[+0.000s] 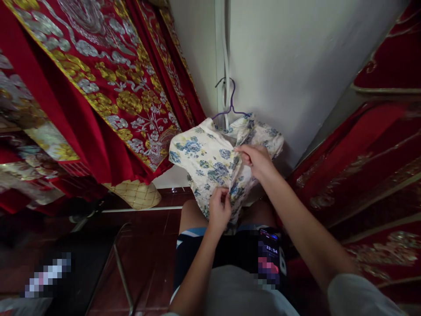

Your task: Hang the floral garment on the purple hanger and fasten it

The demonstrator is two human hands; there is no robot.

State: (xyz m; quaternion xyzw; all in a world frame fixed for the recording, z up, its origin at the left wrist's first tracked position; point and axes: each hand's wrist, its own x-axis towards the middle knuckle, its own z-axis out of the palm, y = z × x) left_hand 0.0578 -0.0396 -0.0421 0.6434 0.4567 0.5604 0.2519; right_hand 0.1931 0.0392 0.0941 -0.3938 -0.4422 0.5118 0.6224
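A white floral shirt (210,160) with blue flowers hangs in front of me on a purple wire hanger (233,98). My right hand (256,160) pinches the edge of its front opening near the chest. Lower down on the same opening, my left hand (220,206) is closed on the fabric edge with thumb and fingers together. The shirt's lower end reaches down between my knees. Any buttons under my fingertips are too small to make out.
Red embroidered cloths (131,96) with gold and silver patterns hang at the left, and more red cloth (355,145) stands at the right. A phone (269,254) rests on my thigh. A black seat with a metal frame (121,263) stands at lower left.
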